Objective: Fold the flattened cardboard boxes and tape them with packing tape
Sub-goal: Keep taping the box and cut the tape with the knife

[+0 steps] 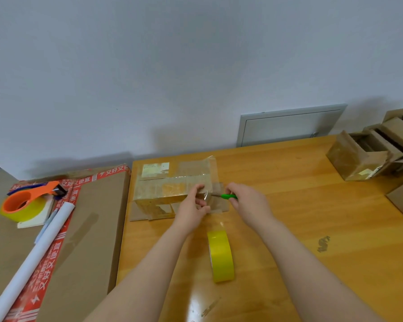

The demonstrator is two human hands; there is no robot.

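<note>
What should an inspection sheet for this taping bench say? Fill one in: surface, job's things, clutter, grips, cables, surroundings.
Surface: wooden table, glossy, with a dark scuff at right.
Job's things: cardboard box with a tape strip at its right end; yellow tape roll on edge; folded boxes far right.
Clutter: orange tape dispenser and white roll on a large carton at left.
Grips: left hand pinches the tape strip; right hand holds green scissors at it.
Cables: nothing seen.
Surroundings: pale wall, grey panel.

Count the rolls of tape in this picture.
2: one roll stands on edge on the table; the other roll sits in the orange dispenser at left. More may be hidden.
</note>
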